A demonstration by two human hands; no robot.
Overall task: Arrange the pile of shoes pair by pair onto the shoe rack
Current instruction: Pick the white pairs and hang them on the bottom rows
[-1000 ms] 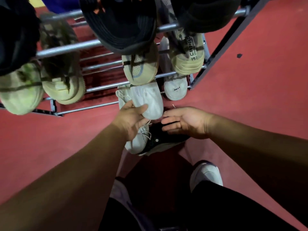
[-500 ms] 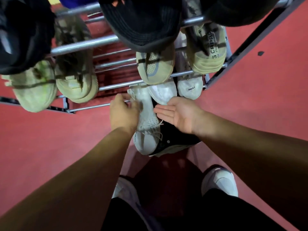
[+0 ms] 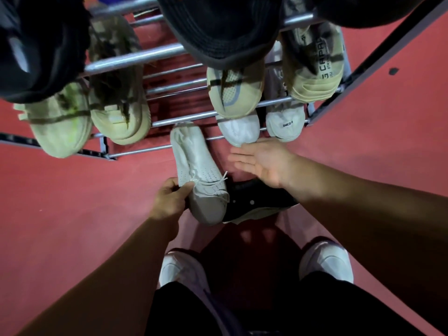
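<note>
Gripping: left hand [image 3: 169, 202] fingers pinch white sneaker [image 3: 198, 173] by its side.
Right hand [image 3: 264, 161]: fingers wide, holding nothing.
Risk: sneaker end, seemingly on rack rail [image 3: 140, 151], may slip between rails.

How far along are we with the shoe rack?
Done: several beige sneakers sit on the metal shoe rack. In hand: left hand grips a white knit sneaker at the bottom rail; right hand open. Left: black shoe on the red floor.
</note>
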